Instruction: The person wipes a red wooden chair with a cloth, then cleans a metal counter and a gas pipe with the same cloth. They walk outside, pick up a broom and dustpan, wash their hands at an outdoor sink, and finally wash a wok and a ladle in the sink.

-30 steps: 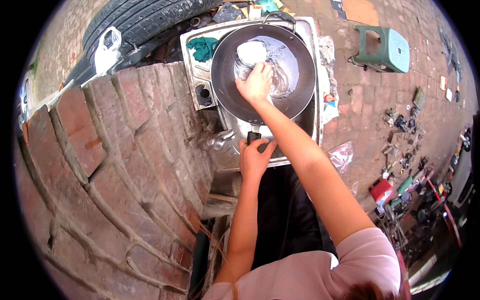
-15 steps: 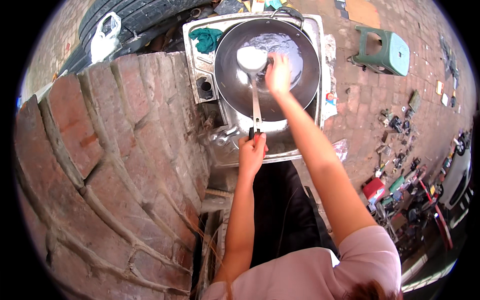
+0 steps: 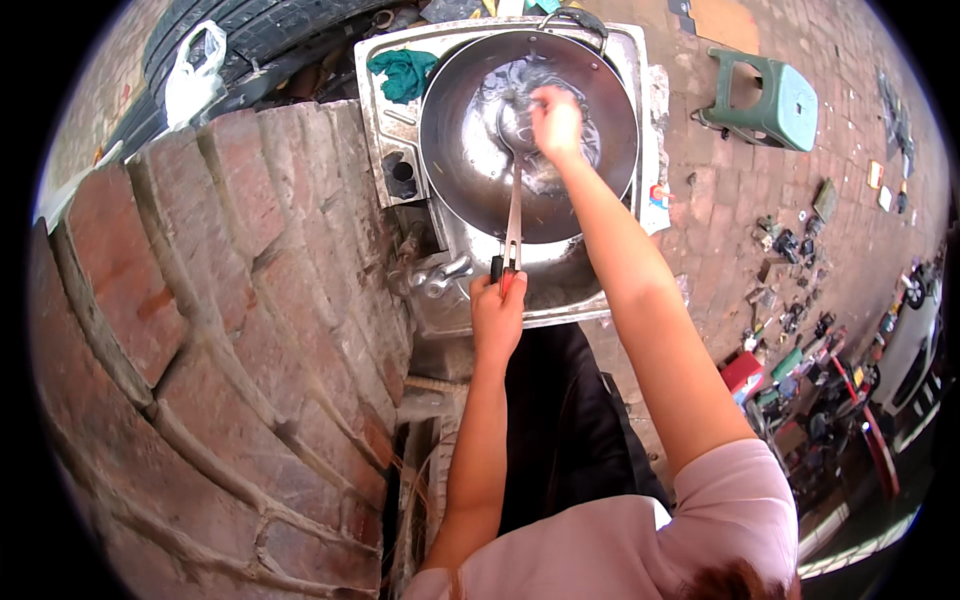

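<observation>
A large dark wok with water in it sits in a metal sink. My left hand is closed around the red and black grip of a long-handled ladle. The ladle's bowl lies down in the wok, at the water. Over the wok, my right hand is closed beside the ladle's bowl, its fingers blurred and curled. What they hold, if anything, I cannot make out. A dark green cloth lies on the sink's far left corner. The faucet is near the sink's left edge, close to my left hand.
A brick wall top runs along my left. Behind it are black tires and a white plastic bag. To the right, a green stool stands on the brick floor, with scattered tools and parts nearer me.
The ladle's bowl, earlier turned up and bright above the water, is now lower and darker in the wok. My right hand has shifted slightly and stays beside it.
</observation>
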The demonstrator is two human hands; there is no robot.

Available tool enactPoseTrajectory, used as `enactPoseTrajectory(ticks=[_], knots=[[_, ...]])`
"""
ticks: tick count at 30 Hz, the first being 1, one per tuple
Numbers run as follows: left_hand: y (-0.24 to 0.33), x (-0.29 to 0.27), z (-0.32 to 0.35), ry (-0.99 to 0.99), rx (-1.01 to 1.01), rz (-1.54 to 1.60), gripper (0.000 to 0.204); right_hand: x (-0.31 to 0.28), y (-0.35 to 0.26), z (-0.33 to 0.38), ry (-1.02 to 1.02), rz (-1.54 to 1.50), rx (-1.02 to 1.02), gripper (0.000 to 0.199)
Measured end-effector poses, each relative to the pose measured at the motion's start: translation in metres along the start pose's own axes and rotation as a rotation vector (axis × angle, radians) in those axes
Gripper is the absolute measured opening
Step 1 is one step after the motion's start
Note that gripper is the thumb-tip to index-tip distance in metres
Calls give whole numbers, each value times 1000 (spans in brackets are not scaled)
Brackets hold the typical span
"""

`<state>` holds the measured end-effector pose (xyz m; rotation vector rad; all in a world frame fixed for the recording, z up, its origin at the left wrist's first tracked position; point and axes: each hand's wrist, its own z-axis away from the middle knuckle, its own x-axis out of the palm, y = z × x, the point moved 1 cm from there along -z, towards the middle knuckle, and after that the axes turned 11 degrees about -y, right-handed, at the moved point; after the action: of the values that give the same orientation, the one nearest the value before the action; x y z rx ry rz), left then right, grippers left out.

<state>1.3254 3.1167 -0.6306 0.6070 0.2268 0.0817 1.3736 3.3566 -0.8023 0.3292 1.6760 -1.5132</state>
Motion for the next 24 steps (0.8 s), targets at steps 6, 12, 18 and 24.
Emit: enactPoseTrajectory(ticks=[6, 12, 18, 24], knots=[[-11, 3, -4, 47, 5, -16, 39, -19, 6, 14, -273, 47, 168, 17], [-1, -1, -3, 11, -30, -33, 39, -1, -19, 13, -456, -2, -223, 22], [-5, 6, -1, 63, 0, -40, 40, -22, 2, 1, -196, 211, 21, 26], [-16, 7, -5, 62, -18, -10, 38, -53, -40, 70, -290, -290, -92, 22]])
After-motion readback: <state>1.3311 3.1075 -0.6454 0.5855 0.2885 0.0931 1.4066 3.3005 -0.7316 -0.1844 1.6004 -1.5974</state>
